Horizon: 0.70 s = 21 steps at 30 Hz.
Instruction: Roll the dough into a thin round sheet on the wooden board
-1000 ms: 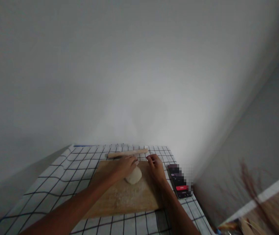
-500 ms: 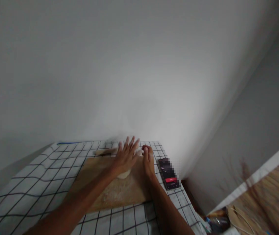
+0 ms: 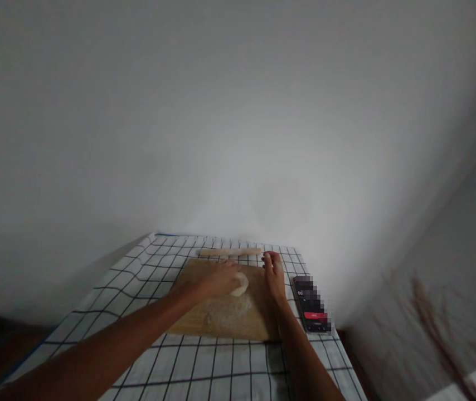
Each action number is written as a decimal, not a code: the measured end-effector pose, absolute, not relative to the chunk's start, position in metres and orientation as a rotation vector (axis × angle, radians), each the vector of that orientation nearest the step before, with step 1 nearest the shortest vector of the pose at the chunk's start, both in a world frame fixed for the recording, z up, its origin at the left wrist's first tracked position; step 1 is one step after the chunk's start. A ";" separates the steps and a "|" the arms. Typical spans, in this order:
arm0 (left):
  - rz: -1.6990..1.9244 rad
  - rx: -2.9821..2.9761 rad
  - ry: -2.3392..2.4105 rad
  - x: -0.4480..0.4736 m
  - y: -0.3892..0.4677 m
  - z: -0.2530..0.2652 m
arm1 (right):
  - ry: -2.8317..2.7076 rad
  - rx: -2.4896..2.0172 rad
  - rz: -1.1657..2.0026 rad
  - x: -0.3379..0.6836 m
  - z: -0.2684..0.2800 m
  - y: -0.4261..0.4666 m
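Note:
A pale, rounded piece of dough lies on a wooden board dusted with flour. My left hand reaches in from the left with its fingers curled over the dough's left and far side, hiding part of it. At the board's right edge rests my right hand, its fingers loosely bent and slightly apart, with nothing seen in them. Behind the board lies a floury wooden rolling pin, touched by neither hand.
A phone with a lit screen lies right of my right forearm. A white cloth with black grid lines covers the table, and a pale wall rises behind it. Blurred thin twigs stand at the right.
My left hand, earlier flat with spread fingers over the dough, has drawn back and curled onto it. My right hand's fingers have loosened a little. The whole view has shifted, uncovering the rolling pin.

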State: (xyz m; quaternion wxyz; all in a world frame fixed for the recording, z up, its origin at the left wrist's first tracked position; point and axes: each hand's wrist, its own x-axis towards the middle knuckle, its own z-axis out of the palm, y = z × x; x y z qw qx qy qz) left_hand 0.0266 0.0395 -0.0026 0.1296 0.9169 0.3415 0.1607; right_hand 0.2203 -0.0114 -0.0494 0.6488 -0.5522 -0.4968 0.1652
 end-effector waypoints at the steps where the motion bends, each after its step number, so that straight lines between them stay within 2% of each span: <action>1: 0.476 2.687 1.006 0.023 0.031 -0.010 | -1.149 -1.254 0.372 0.219 -0.048 -0.012; 4: 0.546 2.614 1.000 0.021 0.015 -0.018 | -1.196 -1.247 0.338 0.214 -0.042 -0.016; 10: 0.707 2.401 0.924 0.025 0.022 -0.001 | -1.209 -1.237 0.310 0.210 -0.036 -0.021; 14: 0.915 2.215 0.889 0.017 0.012 -0.014 | -1.241 -1.232 0.314 0.204 -0.033 -0.024; 19: 0.845 1.869 0.684 0.009 -0.014 -0.028 | -1.284 -1.205 0.346 0.192 -0.031 -0.026; 21: 0.929 1.628 0.642 0.017 -0.014 -0.025 | -1.303 -1.179 0.370 0.189 -0.031 -0.026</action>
